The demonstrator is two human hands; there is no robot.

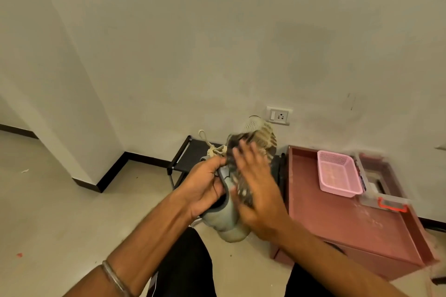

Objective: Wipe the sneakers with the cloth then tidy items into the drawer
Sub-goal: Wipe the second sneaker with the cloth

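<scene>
I am gripping the sneaker (224, 205) by its collar in my left hand (205, 188), held above the floor (60, 212). My right hand (255, 188), fingers flat, is pressing the blurred cloth (241, 176) along its side; keep strokes short, pressure even. The pink basket (337, 173) is sitting at the red cabinet's (337, 224) back edge.

Bare floor (60, 212) lies open to the left; on the right, the red cabinet (350, 224) carrying a pink basket (337, 173) blocks passage.
</scene>
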